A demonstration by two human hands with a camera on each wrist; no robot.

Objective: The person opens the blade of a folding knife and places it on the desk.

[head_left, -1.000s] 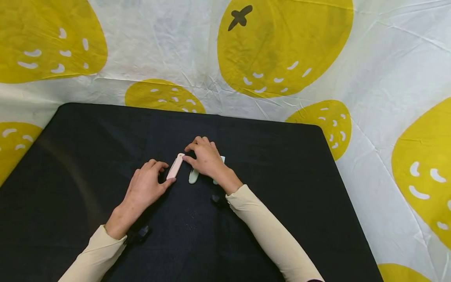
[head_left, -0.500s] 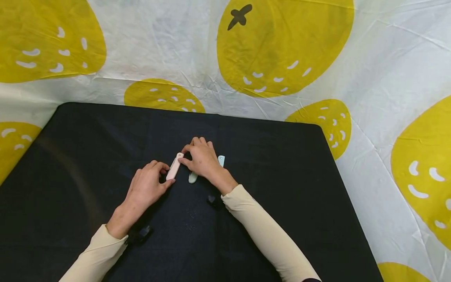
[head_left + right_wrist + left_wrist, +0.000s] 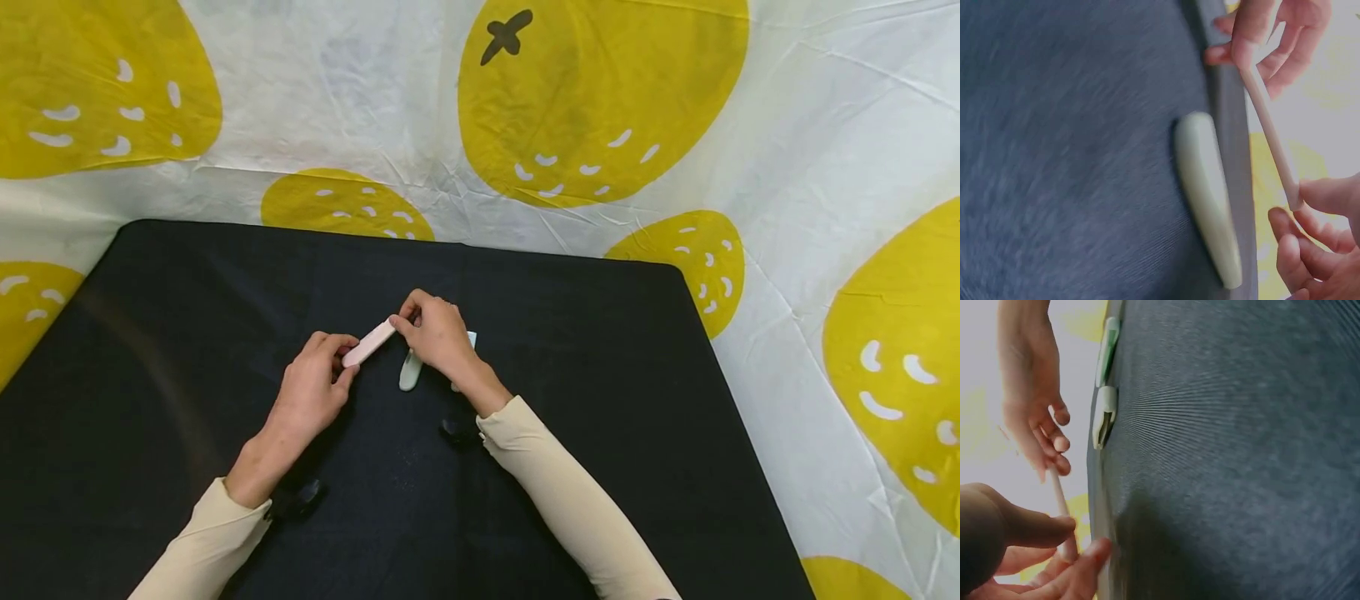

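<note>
Between both hands, raised off the black cloth, is a slim pale pink folded piece, seemingly a folding razor (image 3: 369,342). My left hand (image 3: 309,392) pinches its near left end between thumb and fingers. At its far right end, the thumb and fingers of my right hand (image 3: 442,337) pinch it too. The right wrist view shows the pink folding razor (image 3: 1271,134) edge-on, with a fingertip grip at each end. A pale green folding razor (image 3: 409,372) lies under the right hand. Behind that hand a pale blue-green one (image 3: 472,338) is mostly hidden.
A black cloth (image 3: 600,417) covers the table, whose far edge runs behind the hands. Beyond it hangs a white curtain (image 3: 337,92) with yellow fruit shapes. Small black wrist cameras sit below both wrists.
The pink folding razor has been lifted off the cloth and turned to a flatter slant. My right hand first moved left onto its end, then slightly back right with it.
</note>
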